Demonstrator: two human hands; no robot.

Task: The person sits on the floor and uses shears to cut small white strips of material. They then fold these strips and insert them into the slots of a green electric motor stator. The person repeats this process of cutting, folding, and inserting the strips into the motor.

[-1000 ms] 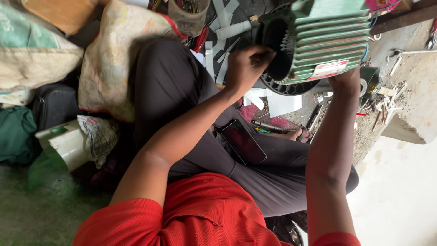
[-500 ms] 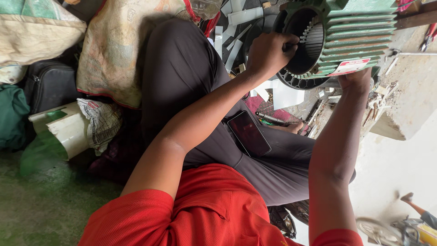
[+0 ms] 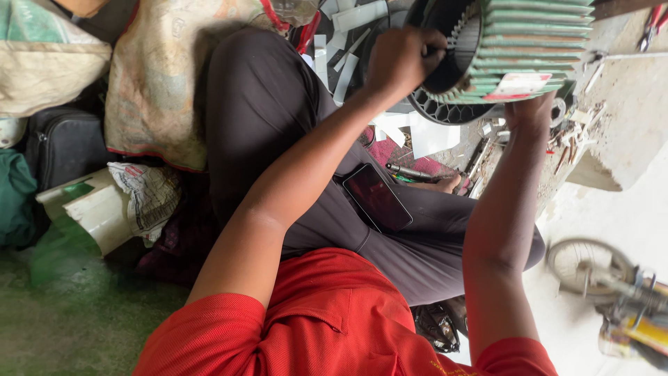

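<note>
A green finned electric motor housing (image 3: 529,49) lies on its side in front of me, its round open end facing left. My left hand (image 3: 400,59) is closed into a fist at the rim of that opening and pinches a small thin piece that points into the slotted core. My right hand (image 3: 532,111) grips the housing from below, beside a white and red label; its fingers are hidden behind the casing. A black ribbed end cover (image 3: 445,111) lies under the motor.
A dark phone (image 3: 378,197) rests on my thigh. White paper strips (image 3: 348,42) lie by my knee. Sacks (image 3: 160,83), a black bag (image 3: 62,146) and a white folded sheet (image 3: 90,209) are at left. A concrete block (image 3: 626,118) and a small wheel (image 3: 591,264) are at right.
My left hand has moved from the outer rim to the mouth of the motor's opening. The view has shifted, so the motor sits higher and further right, and a wheel shows at lower right.
</note>
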